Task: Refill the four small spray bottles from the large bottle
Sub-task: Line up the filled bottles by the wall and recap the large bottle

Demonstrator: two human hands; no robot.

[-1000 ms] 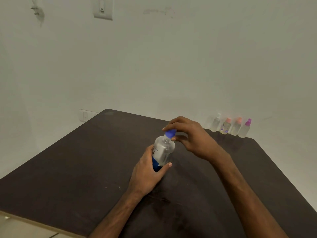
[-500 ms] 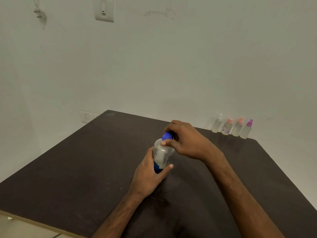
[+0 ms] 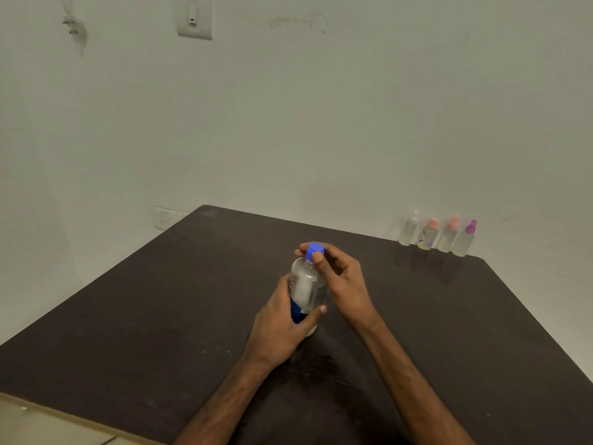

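Note:
A large clear bottle (image 3: pixel 306 284) with a blue label stands upright mid-table. My left hand (image 3: pixel 279 329) wraps its lower body. My right hand (image 3: pixel 341 277) pinches the bottle's blue cap (image 3: pixel 313 251) between thumb and fingers. Four small spray bottles line the far right edge by the wall: a white-topped one (image 3: pixel 409 232), a flowered one with a peach cap (image 3: pixel 427 236), another peach-capped one (image 3: pixel 448 237) and a purple-capped one (image 3: pixel 465 239). Each holds a little pale liquid.
The dark brown table (image 3: pixel 160 316) stands against white walls. Its front-left edge shows a light wood band. A light switch (image 3: pixel 194 17) and a hook are high on the wall, and a socket plate (image 3: pixel 163 217) sits low behind the table's left corner.
My right hand has turned around the blue cap, from a top grip to a thumb-forward pinch at its side. The bottle and my left hand stay where they were.

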